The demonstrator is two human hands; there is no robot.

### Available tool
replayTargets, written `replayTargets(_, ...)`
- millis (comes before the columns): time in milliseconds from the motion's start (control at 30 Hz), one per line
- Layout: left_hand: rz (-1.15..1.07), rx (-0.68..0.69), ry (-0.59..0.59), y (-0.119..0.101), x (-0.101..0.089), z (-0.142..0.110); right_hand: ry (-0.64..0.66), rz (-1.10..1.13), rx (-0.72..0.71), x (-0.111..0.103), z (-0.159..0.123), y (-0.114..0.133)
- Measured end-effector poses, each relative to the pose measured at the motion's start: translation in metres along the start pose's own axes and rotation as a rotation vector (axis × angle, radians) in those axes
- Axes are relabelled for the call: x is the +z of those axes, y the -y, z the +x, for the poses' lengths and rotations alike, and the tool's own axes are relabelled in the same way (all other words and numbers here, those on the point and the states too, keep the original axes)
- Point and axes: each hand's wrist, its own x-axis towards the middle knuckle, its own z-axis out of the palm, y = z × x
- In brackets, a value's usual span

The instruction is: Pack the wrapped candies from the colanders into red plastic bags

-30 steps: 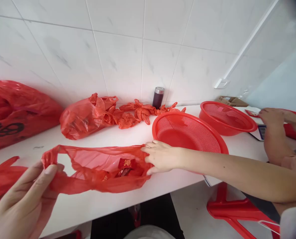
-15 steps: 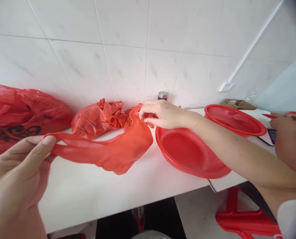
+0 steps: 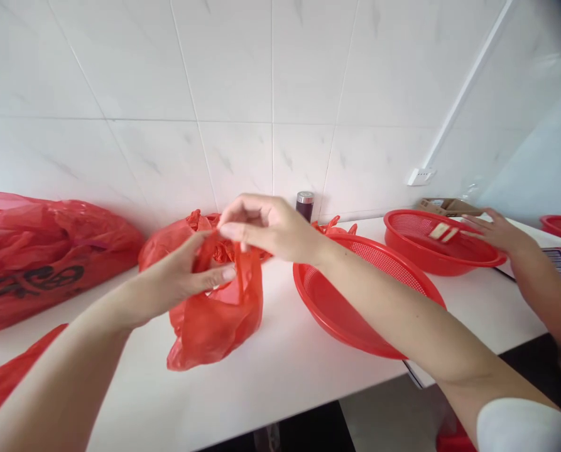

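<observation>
1. Left hand (image 3: 181, 276) and right hand (image 3: 273, 231) now close together; red bag (image 3: 218, 329), stretched sideways earlier, droops gathered.
2. Fingers of both pinch its top.
3. Bag thin, creased, slightly see-through; over worktop (image 3: 280, 376), between front and back edges, contact unclear.
4. White worktop shows toward front edge; red basket (image 3: 350, 317) near, right.

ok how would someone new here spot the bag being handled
On the white table before the tiled wall, look left of the nearer red basket. There, below the left hand and right hand, is the red bag. Of the bags, only it has both hands at its top; the large bag at far left bears black print.
</observation>
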Motion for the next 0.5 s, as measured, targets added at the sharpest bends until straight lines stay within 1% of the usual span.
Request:
replayTargets(67, 0.047, -0.042, 0.119, 0.004, 0.009, 0.005, 0.125, 0.030, -0.021, 0.011, 0.006, 0.003)
replayTargets(100, 0.038, -0.075, 0.162, 0.006, 0.012, 0.006, 0.140, -0.005, -0.026, 0.015, 0.009, 0.004)
replayTargets(133, 0.009, -0.111, 0.178, 0.007, 0.014, 0.007, 0.118, -0.073, -0.022, 0.016, 0.010, 0.002)
replayTargets(200, -0.076, -0.207, 0.207, 0.010, 0.014, 0.007, 0.014, -0.243, 0.017, 0.015, 0.008, -0.006)
replayTargets(233, -0.125, -0.245, 0.211, 0.012, 0.012, 0.006, -0.015, -0.302, 0.056, 0.013, 0.005, -0.013)
replayTargets(267, -0.171, -0.269, 0.210, 0.014, 0.010, 0.005, -0.009, -0.326, 0.100, 0.011, 0.001, -0.021)
replayTargets(333, -0.242, -0.284, 0.218, 0.019, 0.007, 0.004, 0.057, -0.290, 0.182, 0.008, -0.010, -0.036)
replayTargets(400, -0.267, -0.275, 0.225, 0.025, 0.004, 0.003, 0.073, -0.229, 0.225, 0.010, -0.023, -0.041)
replayTargets(467, -0.260, -0.241, 0.246, 0.030, 0.002, 0.002, 0.051, -0.172, 0.231, 0.016, -0.035, -0.033)
replayTargets(500, -0.253, -0.212, 0.260, 0.032, 0.001, 0.001, 0.077, -0.131, 0.225, 0.019, -0.041, -0.026)
